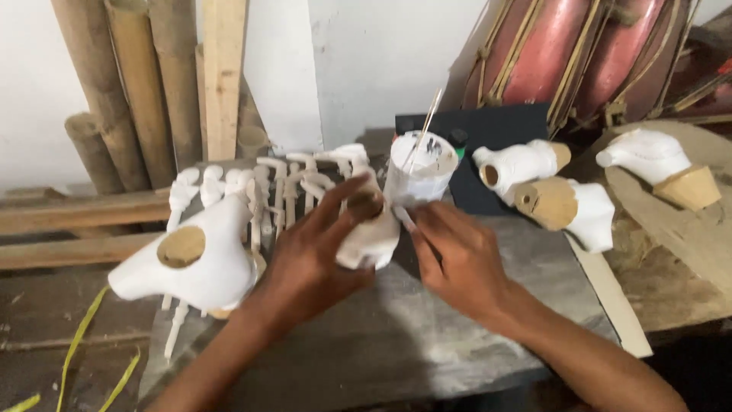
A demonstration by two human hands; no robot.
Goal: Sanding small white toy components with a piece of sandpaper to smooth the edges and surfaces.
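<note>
At the centre of a grey work slab [457, 336], a small white-painted carved piece [371, 233] is gripped by the left hand [316, 255] — fingers wrapped over its top and side. The right hand [457, 255], at three o'clock from the piece, is pinched around a thin brush [406, 220] touching it. A white paint cup [421, 172] is seen at one o'clock — a larger white carving [194, 263] at nine o'clock.

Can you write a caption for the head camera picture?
Left hand holds a white figure while right hand paints beside a paint cup.
</note>
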